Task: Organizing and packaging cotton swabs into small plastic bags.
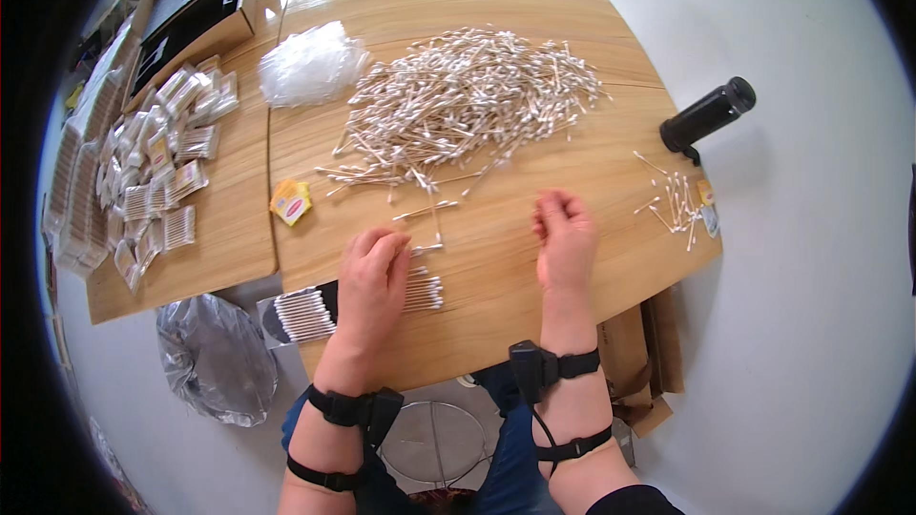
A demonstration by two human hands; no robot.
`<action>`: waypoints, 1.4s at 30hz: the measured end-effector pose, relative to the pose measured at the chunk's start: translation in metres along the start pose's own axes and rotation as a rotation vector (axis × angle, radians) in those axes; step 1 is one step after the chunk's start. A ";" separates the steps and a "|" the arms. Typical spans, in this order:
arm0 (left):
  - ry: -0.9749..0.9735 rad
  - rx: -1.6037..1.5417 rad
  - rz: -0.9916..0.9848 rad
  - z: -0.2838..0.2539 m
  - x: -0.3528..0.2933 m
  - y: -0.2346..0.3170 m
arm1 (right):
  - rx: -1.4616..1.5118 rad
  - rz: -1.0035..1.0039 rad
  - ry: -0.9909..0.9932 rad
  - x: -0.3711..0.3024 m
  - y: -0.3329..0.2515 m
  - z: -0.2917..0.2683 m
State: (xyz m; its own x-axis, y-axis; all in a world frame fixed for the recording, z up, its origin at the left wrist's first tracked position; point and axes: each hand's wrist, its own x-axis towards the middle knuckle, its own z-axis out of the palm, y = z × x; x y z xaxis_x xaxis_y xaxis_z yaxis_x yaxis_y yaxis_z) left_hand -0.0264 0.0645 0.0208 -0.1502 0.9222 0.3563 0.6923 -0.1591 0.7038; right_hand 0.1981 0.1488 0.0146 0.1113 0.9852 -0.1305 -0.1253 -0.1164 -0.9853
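Left hand (370, 281) lies flat, fingers together, on a neat row of cotton swabs (420, 289) at the tabletop (496, 324) near edge. Right hand (565, 234) hovers half-curled, empty. Small yellow square packet (292, 201) lies left; filled clear packets (157, 181) farther left.

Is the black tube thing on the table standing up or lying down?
Lying down. The black tube rests on its side near the table's right edge, its round end pointing away to the right.
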 end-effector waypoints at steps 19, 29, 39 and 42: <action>-0.118 0.205 0.141 0.005 0.009 0.004 | -0.945 -0.704 -0.268 -0.026 -0.005 0.064; -0.079 0.106 0.040 0.001 0.008 0.003 | -0.830 -0.593 -0.390 -0.030 0.002 0.060; -0.020 0.088 0.001 -0.005 0.006 -0.006 | -0.852 -0.650 -0.256 -0.027 -0.001 0.062; -0.015 0.101 0.007 -0.006 0.006 -0.006 | -0.836 -0.649 -0.315 -0.028 0.000 0.065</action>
State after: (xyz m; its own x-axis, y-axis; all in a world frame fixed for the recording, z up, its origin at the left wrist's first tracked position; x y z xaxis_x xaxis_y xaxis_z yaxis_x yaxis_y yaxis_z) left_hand -0.0355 0.0690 0.0219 -0.1349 0.9266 0.3510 0.7612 -0.1299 0.6354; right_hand 0.1311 0.1295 0.0253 -0.3567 0.8638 0.3557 0.5850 0.5034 -0.6359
